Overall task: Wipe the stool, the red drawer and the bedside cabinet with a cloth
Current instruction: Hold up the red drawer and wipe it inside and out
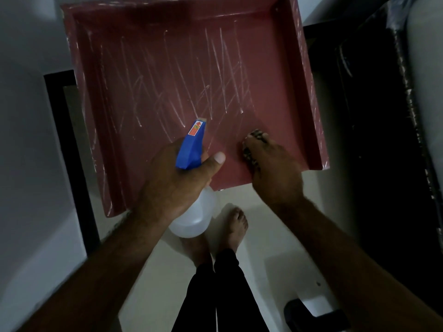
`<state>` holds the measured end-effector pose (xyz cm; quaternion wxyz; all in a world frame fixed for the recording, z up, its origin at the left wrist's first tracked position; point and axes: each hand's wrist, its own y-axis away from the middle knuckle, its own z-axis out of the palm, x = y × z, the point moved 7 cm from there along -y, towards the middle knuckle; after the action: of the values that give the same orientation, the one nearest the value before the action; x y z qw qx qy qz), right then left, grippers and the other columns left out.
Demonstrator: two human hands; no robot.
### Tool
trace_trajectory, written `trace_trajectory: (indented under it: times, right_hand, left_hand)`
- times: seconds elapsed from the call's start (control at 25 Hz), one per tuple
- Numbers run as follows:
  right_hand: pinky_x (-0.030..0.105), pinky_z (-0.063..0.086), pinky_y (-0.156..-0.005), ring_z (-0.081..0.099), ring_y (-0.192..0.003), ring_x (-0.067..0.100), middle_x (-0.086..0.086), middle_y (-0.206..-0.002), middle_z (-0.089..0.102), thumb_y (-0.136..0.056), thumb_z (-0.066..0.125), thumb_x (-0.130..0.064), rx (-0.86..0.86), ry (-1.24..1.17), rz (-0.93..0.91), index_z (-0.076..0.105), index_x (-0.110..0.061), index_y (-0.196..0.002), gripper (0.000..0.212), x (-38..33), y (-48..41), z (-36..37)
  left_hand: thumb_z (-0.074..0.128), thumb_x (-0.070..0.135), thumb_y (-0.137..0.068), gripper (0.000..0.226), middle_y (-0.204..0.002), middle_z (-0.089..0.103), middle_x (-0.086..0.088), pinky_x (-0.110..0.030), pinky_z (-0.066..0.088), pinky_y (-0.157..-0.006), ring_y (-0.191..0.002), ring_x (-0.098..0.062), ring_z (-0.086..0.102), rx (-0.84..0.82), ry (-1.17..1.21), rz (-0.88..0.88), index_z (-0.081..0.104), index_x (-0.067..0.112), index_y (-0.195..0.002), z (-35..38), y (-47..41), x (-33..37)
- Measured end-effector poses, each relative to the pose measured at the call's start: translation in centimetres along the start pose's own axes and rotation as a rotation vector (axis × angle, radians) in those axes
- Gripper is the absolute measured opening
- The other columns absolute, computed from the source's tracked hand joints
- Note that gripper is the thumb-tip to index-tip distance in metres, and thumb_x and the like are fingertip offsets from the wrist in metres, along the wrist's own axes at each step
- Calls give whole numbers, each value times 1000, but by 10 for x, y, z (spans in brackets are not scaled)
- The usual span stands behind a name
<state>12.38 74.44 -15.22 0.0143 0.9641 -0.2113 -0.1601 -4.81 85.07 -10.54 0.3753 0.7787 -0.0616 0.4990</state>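
The red drawer (pixel 155 75) stands pulled out below me, its floor streaked with pale wet lines. My left hand (pixel 175 183) grips a spray bottle (pixel 191 146) with a blue nozzle head and a clear body, held over the drawer's near edge. My right hand (pixel 271 168) presses a dark patterned cloth (pixel 256 135) onto the drawer floor near its right front corner; most of the cloth is hidden under the fingers. The stool and the cabinet body are not clearly visible.
A black frame edge (pixel 64 144) runs down the left of the drawer. A dark wrapped piece of furniture (pixel 383 140) stands on the right. My bare feet (pixel 236 226) stand on the pale floor just below the drawer. A dark object (pixel 309 312) lies at the lower right.
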Motion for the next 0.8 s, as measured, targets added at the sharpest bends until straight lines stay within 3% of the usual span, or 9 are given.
trace_trajectory:
  times: [0.12, 0.28, 0.32, 0.44, 0.52, 0.68, 0.8]
  right_hand:
    - [48, 59, -88, 62, -127, 34, 12, -140, 65, -84, 70, 2, -57, 19, -179, 63, -18, -138, 58, -1, -4, 2]
    - [49, 57, -99, 63, -126, 30, 8, -143, 63, -92, 70, -7, 39, -1, 121, 60, -22, -142, 53, 40, -27, -11]
    - [47, 58, -98, 63, -125, 31, 9, -142, 64, -91, 70, -7, 49, 12, 119, 61, -21, -141, 53, 35, -28, -10]
    - [43, 59, -86, 62, -128, 31, 7, -140, 66, -91, 70, -7, -21, 31, -149, 63, -19, -139, 50, 2, -22, 1]
    - [47, 60, -90, 59, -133, 31, 7, -144, 63, -91, 69, -5, -97, 16, -226, 61, -21, -142, 54, 4, -24, 2]
    - [47, 57, -95, 65, -123, 33, 11, -141, 64, -88, 69, 0, 5, -19, 45, 63, -18, -140, 55, 40, -45, -17]
    - [43, 59, -87, 65, -120, 31, 9, -138, 65, -88, 66, -1, -17, 20, -28, 63, -19, -138, 53, 15, -41, -10]
  left_hand:
    - [74, 62, -71, 50, -75, 65, -18, -60, 58, -82, -74, -32, 73, -18, 5, 0, 55, 17, -83, 3, -4, 1]
    - [74, 60, -72, 49, -72, 63, -16, -61, 58, -80, -73, -33, 72, -16, 4, -3, 54, 16, -82, 6, -11, 2]
    - [74, 61, -72, 50, -71, 64, -14, -61, 58, -81, -73, -34, 72, -20, 2, -4, 54, 17, -82, 7, -13, 3]
    - [72, 65, -70, 51, -73, 66, -12, -60, 58, -83, -75, -33, 72, -21, -13, -10, 55, 19, -83, 9, -19, 5]
    - [71, 67, -68, 51, -75, 67, -12, -57, 59, -83, -74, -26, 74, -13, -19, -24, 55, 21, -84, 10, -20, 6]
    - [77, 58, -78, 49, -73, 67, -17, -54, 59, -84, -73, -24, 74, 7, -30, 1, 57, 14, -85, 10, -21, 14]
    - [74, 46, -83, 50, -75, 66, -24, -47, 60, -84, -73, -27, 73, 33, -12, 23, 55, -1, -90, 6, -20, 23]
